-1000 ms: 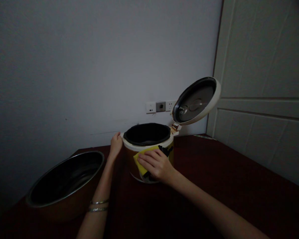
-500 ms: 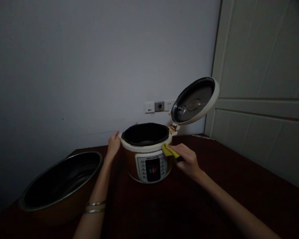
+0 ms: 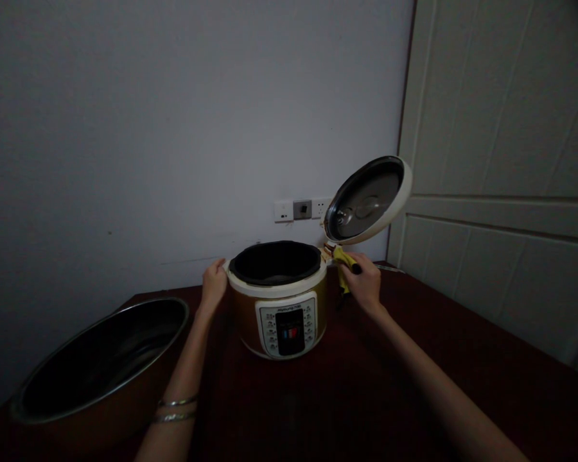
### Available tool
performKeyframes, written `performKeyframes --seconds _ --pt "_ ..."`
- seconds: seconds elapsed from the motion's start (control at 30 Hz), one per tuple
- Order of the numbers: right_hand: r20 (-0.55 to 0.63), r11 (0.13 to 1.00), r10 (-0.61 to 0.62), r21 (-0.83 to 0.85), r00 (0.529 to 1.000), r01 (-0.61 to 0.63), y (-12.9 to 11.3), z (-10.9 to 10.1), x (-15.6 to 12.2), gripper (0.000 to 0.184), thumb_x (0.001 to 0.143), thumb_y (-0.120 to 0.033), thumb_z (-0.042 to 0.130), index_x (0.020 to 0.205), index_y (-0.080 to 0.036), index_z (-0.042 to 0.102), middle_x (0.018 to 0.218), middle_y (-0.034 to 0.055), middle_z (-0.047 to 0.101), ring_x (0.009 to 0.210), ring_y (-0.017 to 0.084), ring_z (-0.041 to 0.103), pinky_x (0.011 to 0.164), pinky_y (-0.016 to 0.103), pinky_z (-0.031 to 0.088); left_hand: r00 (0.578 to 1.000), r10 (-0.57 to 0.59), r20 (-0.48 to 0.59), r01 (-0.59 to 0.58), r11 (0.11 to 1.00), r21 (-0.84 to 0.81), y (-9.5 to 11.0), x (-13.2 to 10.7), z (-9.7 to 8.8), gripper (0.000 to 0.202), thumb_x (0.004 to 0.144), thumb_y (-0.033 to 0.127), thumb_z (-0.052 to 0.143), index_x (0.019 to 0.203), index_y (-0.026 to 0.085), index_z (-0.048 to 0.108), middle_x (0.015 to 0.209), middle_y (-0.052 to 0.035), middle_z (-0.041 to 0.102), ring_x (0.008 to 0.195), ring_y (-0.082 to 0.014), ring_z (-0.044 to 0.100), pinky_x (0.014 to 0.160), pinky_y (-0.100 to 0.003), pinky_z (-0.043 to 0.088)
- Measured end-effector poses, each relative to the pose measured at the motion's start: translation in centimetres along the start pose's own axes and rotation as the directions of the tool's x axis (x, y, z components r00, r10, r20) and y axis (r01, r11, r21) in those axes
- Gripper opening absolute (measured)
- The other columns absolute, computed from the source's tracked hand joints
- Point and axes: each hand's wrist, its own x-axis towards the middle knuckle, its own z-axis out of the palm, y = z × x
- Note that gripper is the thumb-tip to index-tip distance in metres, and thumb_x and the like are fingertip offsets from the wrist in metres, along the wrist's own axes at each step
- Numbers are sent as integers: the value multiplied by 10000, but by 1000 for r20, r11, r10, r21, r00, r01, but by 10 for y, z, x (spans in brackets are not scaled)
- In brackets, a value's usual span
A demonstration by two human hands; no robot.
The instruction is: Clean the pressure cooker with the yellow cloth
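head view: the right hand [image 3: 365, 282], fingers pinched on a yellow cloth [image 3: 342, 260], has shifted from the near rim to the far-right hinge [image 3: 331, 249], where wiping apparently continues; the left hand [image 3: 214, 283] curls on the cooker [image 3: 275, 292], mid-worktop [image 3: 438, 324].
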Motion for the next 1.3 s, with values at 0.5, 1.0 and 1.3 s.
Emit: performKeyframes --seconds 0.5,1.0,1.3 --pt "-13 987 -39 157 999 41 -8 8 -11 192 778 -223 598 930 -156 693 912 89 699 834 204 650 788 352 514 1000 13 5 -13 997 70 4 -1 -1 459 757 143 341 1063 38 667 1126 -163 659 1107 -246 584 970 -330 415" --pt "-23 888 -362 297 932 352 -69 -5 -38 335 834 -114 540 1111 -255 665 990 73 717 819 198 658 702 365 509 997 -75 12 76 991 -110 -1 3 -4 424 681 183 410 972 133 715 1053 -87 701 1077 -238 589 964 -341 409" --pt "125 805 -548 346 827 481 -113 12 -38 508 784 -15 452 1218 -237 598 1083 59 692 867 204 609 719 379 472 971 -207 119 237 884 -402 -17 10 -8 448 605 233 514 982 83 704 972 -102 717 898 -213 653 788 -298 487"
